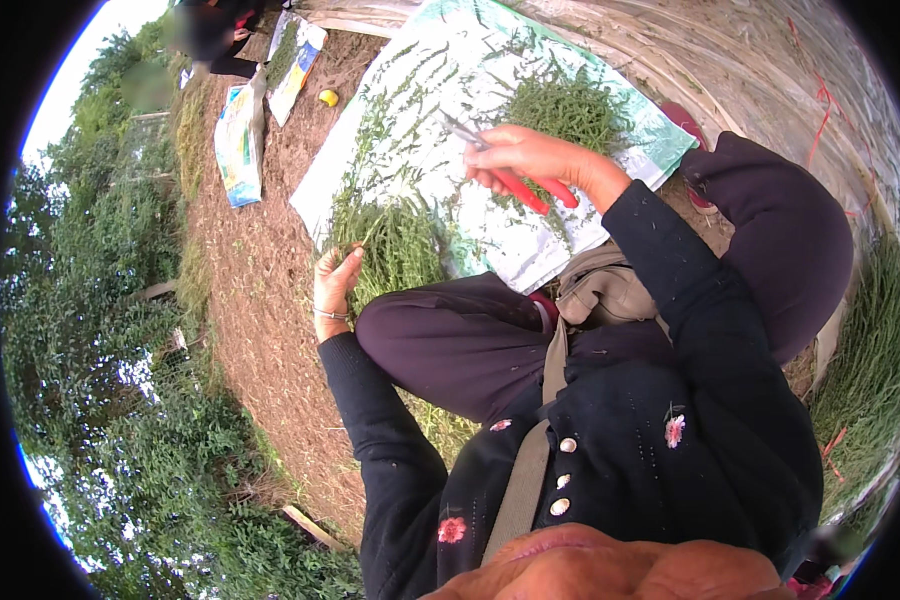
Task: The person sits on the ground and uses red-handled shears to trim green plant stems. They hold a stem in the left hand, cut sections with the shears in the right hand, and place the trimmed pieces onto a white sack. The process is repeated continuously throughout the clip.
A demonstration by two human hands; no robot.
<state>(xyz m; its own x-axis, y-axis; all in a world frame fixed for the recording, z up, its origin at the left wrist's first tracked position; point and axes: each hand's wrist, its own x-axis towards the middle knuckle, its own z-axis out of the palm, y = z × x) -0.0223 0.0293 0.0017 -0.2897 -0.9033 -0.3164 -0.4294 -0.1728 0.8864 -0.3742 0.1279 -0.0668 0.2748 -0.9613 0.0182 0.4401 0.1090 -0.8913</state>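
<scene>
Right hand (532,162), upper centre of frame, grips red-handled shears (523,192), blades toward upper left. Left hand (335,285), left of centre, pinches stems of leafy bunch (398,245) at lower edge of pale sheet (530,264). Green heap (567,110) farther up; yellow round object (328,98) on soil (260,310), upper left.

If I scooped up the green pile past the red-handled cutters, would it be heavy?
Probably light for its size: the green pile looks thin-stemmed and loosely heaped. It might fall apart, as no tie shows around it.
</scene>
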